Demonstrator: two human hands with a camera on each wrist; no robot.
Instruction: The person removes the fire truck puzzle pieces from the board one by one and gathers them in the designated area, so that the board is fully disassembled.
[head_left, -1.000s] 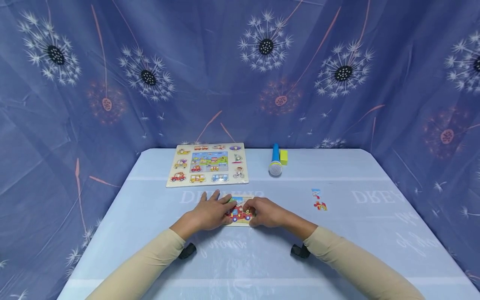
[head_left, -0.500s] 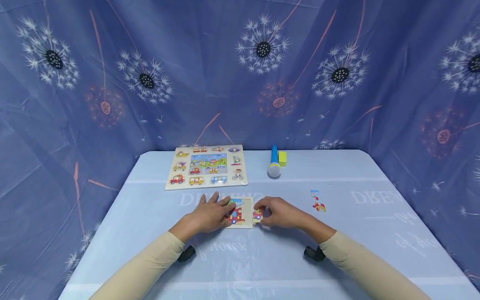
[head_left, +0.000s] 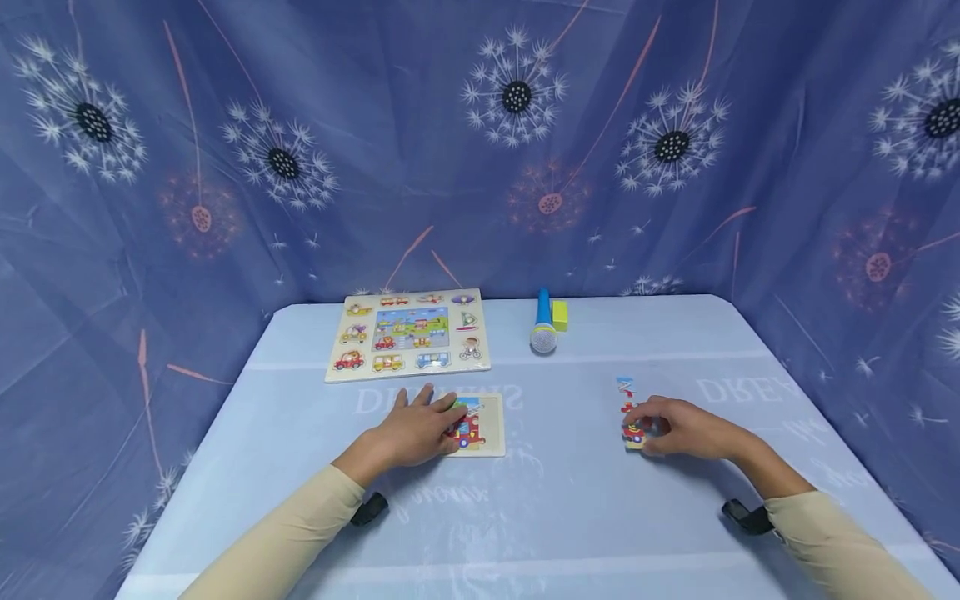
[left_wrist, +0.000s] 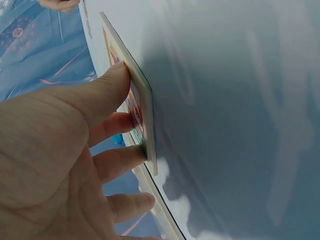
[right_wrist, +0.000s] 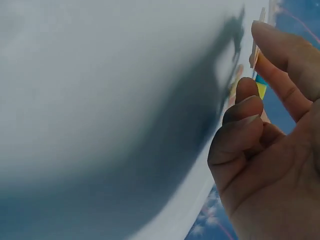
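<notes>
Flat on the table lies a small framed jigsaw puzzle [head_left: 492, 425], its left part filled with a red vehicle picture and its right part bare wood. My left hand [head_left: 415, 429] rests on its left side with fairly straight, spread fingers, and in the left wrist view the thumb [left_wrist: 117, 80] lies over the frame's edge. Off to the right, my right hand [head_left: 686, 429] pinches a puzzle piece [head_left: 632, 437] with red and yellow on it; edge-on, the piece [right_wrist: 256, 52] shows between thumb and forefinger. Just beyond it lies a loose blue-and-white puzzle piece [head_left: 625, 385] and a partly covered red one [head_left: 627, 407].
At the back left lies a larger wooden puzzle board [head_left: 408, 367] with vehicle pictures. A blue toy microphone [head_left: 543, 321] and a yellow block [head_left: 559, 315] lie at the back middle. A patterned blue curtain [head_left: 420, 150] hangs behind the table.
My right hand has pulled a piece out of the small puzzle's right side and carried it right, next to the loose pieces. The left hand stays on the puzzle.
</notes>
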